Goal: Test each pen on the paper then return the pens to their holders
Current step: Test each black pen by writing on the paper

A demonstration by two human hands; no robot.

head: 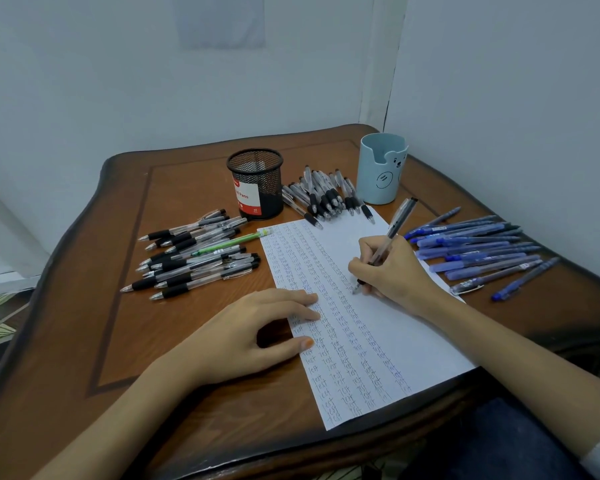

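A white paper (388, 327) covered in rows of small "test" words lies on the wooden table (201, 403). My right hand (392, 268) grips a clear black pen (397, 221), its tip touching the paper near the middle. My left hand (253, 330) rests flat on the paper's left edge, fingers spread, holding nothing. A black mesh holder (257, 183) and a light blue bear holder (381, 168) stand at the back. Black pens lie in a pile at the left (194, 254) and another between the holders (326, 195). Blue pens (478, 251) lie at the right.
A green pen (229, 243) lies in the left pile, pointing at the paper's top corner. Walls close in behind and to the right of the table. The table's front edge runs just below the paper. A dark trouser leg (499, 441) shows at bottom right.
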